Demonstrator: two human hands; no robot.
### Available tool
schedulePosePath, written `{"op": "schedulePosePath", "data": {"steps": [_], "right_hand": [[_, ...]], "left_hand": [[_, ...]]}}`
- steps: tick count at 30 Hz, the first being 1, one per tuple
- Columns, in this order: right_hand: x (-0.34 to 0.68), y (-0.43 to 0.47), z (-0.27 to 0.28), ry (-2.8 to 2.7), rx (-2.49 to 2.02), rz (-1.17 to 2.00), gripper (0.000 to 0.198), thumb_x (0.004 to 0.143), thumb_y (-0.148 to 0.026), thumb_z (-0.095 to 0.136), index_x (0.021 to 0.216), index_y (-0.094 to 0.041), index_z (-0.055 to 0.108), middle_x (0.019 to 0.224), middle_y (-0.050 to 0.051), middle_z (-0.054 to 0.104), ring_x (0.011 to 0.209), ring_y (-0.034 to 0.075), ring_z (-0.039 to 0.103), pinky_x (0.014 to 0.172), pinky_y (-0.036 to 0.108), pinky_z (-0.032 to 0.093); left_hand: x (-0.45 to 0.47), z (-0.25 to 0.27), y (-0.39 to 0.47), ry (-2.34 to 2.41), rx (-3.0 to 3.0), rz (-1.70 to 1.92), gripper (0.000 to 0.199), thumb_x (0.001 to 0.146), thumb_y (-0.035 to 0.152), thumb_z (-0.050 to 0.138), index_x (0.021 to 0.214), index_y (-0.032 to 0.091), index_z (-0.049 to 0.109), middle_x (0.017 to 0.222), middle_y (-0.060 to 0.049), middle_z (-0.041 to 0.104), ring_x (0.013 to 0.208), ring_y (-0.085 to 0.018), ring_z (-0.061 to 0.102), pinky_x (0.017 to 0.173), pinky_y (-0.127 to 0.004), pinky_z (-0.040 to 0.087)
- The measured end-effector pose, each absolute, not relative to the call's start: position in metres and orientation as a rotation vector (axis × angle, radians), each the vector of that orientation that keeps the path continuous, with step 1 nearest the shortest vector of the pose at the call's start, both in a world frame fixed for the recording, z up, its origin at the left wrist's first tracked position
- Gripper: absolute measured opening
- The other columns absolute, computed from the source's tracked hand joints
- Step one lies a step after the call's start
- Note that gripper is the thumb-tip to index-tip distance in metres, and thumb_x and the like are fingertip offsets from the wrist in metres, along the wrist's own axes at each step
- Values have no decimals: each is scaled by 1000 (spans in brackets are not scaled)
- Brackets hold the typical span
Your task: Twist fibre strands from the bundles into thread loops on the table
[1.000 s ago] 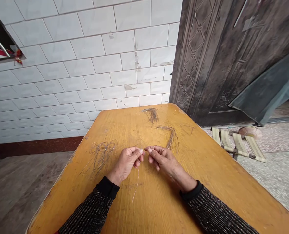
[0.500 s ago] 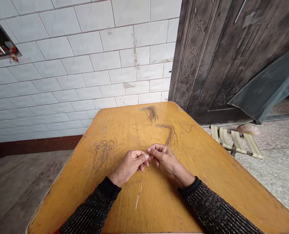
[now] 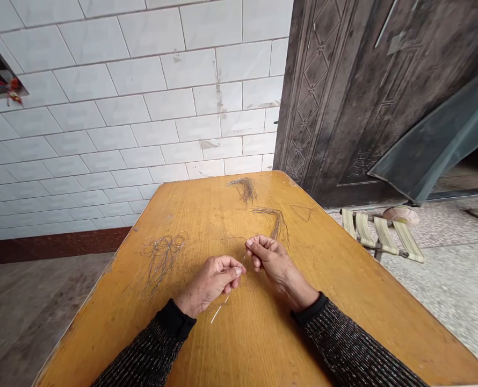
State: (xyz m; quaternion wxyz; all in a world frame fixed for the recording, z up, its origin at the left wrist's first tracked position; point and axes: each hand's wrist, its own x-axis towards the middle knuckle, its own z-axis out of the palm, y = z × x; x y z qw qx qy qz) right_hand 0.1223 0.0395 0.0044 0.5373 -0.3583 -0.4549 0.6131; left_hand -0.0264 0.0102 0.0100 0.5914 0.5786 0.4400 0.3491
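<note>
A thin wire [image 3: 220, 308] runs between both hands over the middle of the table. My left hand [image 3: 217, 279] pinches it between thumb and fingertips, and its lower end hangs out toward me. Slightly higher and to the right, my right hand [image 3: 269, 258] pinches the same wire, whose far end sticks out leftward. A short stretch of wire shows between the two pinches. Beyond my right hand lies a bundle of bent wires [image 3: 278, 221]. Left of my left hand rest several wires with looped ends [image 3: 164, 252].
The wooden table [image 3: 239, 344] stands against a white tiled wall [image 3: 150, 113]. Another wire bundle [image 3: 245, 188] lies at its far edge, with a triangular bent wire [image 3: 302, 210] to the right. A strapped folding stool [image 3: 384, 234] stands beside the table, near a dark door [image 3: 343, 107].
My left hand has moved slightly down and away from my right hand, so wire now shows between them. The wire's lower end has swung left, and its far end now shows.
</note>
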Motion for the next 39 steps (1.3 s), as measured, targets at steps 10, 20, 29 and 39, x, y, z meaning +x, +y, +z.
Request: {"op": "schedulePosePath", "data": {"steps": [10, 20, 29, 39], "right_hand": [[121, 37, 9, -1107, -805, 1514, 27, 68, -41, 61, 63, -16, 51, 43, -7, 48, 31, 3, 36, 32, 16, 27], [127, 38, 17, -1030, -777, 1488, 26, 69, -39, 62, 66, -16, 51, 46, -6, 53, 33, 3, 43, 34, 14, 34], [129, 41, 17, -938, -787, 1463, 27, 66, -39, 64, 65, -16, 51, 50, -4, 56, 35, 3, 47, 35, 13, 35], [130, 45, 12, -949, -831, 1398, 27, 67, -39, 62, 62, -15, 51, 46, -5, 53, 36, 4, 46, 38, 15, 37]], "left_hand": [[-26, 10, 11, 974, 1234, 855, 21, 75, 32, 57, 76, 12, 56, 56, 4, 49, 42, -2, 36, 41, -16, 22], [-26, 9, 6, 834, 1075, 722, 23, 74, 32, 60, 82, 10, 58, 66, 2, 50, 43, 0, 35, 39, -15, 20], [-24, 13, -1, 964, 1202, 702, 24, 71, 28, 61, 89, 12, 55, 66, 3, 52, 45, -1, 39, 42, -15, 27], [-19, 13, -7, 1111, 1528, 769, 15, 74, 27, 53, 78, 12, 54, 61, 3, 50, 47, -5, 42, 46, -18, 34]]}}
